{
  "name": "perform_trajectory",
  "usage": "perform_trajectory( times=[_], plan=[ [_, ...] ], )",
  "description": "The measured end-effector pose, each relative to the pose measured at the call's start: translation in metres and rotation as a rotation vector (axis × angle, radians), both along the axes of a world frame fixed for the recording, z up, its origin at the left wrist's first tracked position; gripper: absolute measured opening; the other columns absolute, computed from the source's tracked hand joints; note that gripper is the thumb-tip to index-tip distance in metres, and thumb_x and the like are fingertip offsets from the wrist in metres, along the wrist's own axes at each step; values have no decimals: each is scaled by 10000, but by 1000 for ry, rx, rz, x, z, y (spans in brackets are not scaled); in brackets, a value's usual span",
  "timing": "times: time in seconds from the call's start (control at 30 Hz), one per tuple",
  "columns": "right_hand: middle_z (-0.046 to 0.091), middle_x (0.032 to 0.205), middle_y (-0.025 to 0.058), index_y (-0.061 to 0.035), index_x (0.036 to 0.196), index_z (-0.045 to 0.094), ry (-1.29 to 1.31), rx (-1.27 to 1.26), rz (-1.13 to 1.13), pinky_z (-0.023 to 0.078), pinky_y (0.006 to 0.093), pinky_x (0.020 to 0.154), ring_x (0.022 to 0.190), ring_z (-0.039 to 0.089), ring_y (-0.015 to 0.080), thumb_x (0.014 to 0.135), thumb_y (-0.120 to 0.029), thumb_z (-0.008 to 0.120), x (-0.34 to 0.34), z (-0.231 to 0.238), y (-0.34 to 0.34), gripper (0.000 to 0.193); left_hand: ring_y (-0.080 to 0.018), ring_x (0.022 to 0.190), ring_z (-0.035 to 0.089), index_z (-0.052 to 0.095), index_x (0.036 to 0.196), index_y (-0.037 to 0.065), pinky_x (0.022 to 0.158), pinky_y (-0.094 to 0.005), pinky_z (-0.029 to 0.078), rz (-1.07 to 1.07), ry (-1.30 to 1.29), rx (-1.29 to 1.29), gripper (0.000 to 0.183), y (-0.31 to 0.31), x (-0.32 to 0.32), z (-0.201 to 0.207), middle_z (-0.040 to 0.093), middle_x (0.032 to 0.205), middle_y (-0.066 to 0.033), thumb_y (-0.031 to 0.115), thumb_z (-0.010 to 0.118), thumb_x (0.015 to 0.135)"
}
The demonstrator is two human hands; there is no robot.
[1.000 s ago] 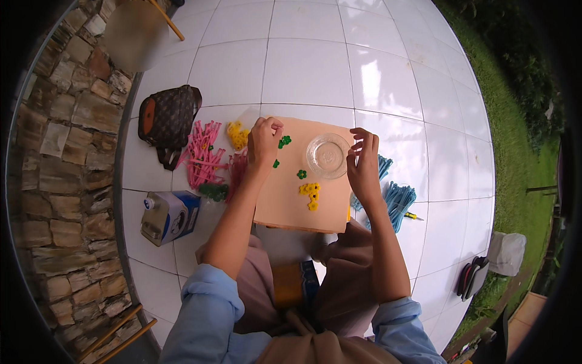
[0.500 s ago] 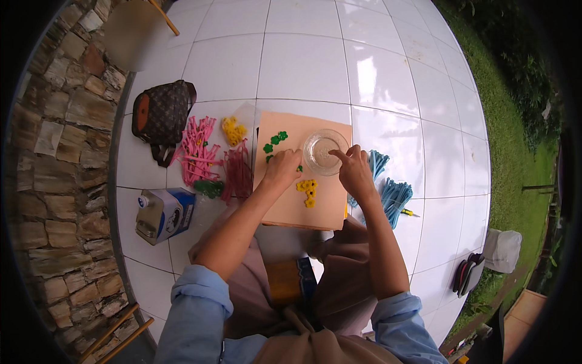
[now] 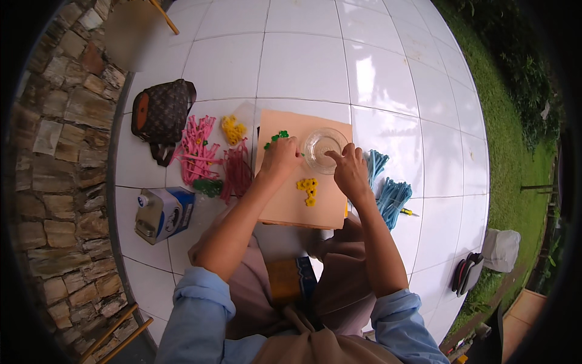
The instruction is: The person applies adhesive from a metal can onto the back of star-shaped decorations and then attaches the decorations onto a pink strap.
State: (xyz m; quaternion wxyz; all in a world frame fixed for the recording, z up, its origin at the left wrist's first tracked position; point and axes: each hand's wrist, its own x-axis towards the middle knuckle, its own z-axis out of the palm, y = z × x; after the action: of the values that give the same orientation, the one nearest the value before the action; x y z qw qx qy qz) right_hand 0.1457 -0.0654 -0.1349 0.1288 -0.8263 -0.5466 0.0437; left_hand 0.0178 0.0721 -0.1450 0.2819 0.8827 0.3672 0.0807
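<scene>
A tan board (image 3: 279, 206) lies in front of me, with a round clear glass dish (image 3: 310, 167) on its right part. My left hand (image 3: 282, 159) is closed over the board, left of the dish; a speck of green shows at its pinched fingertips, apparently a small flower-shaped piece. Beyond this hand lie several green flower-shaped pieces (image 3: 282, 134), some partly hidden by it. My right hand (image 3: 351, 173) grips the dish's right edge, its thumb reaching over the inside and the fingers by the rim. Nearer to me sits a cluster of yellow flower-shaped pieces (image 3: 310, 193).
Left of the board are pink strips (image 3: 197, 145), darker red strips (image 3: 235, 171), yellow pieces (image 3: 233, 130), a green bundle (image 3: 210, 187), a brown bag (image 3: 167, 112) and a metal can (image 3: 165, 213). Blue strip bundles (image 3: 393, 200) and a yellow-handled tool (image 3: 410, 212) lie right.
My left hand has moved slightly away from me, toward the far green pieces, covering more of them; the green speck moved with its fingertips. My right hand stays at the dish with little movement.
</scene>
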Motion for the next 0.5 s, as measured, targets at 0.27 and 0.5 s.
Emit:
perform_trajectory(
  times=[0.27, 0.5],
  plan=[
    [464, 1014, 148, -83, 1066, 526, 218, 511, -146, 430, 391, 765, 924, 489, 295, 745, 59, 486, -19, 89, 4, 353, -102, 683, 598, 582, 872, -9, 635, -208, 502, 360, -754, -818, 126, -20, -17, 76, 615, 780, -57, 86, 631, 804],
    [453, 995, 105, -137, 1049, 610, 63, 610, 40, 416, 354, 757, 878, 468, 250, 571, 83, 548, -37, 104, 0, 530, -63, 643, 552, 574, 788, -2, 614, -200, 455, 293, -863, -862, 106, -27, -10, 99, 604, 717, -28, 86, 632, 798]
  ],
)
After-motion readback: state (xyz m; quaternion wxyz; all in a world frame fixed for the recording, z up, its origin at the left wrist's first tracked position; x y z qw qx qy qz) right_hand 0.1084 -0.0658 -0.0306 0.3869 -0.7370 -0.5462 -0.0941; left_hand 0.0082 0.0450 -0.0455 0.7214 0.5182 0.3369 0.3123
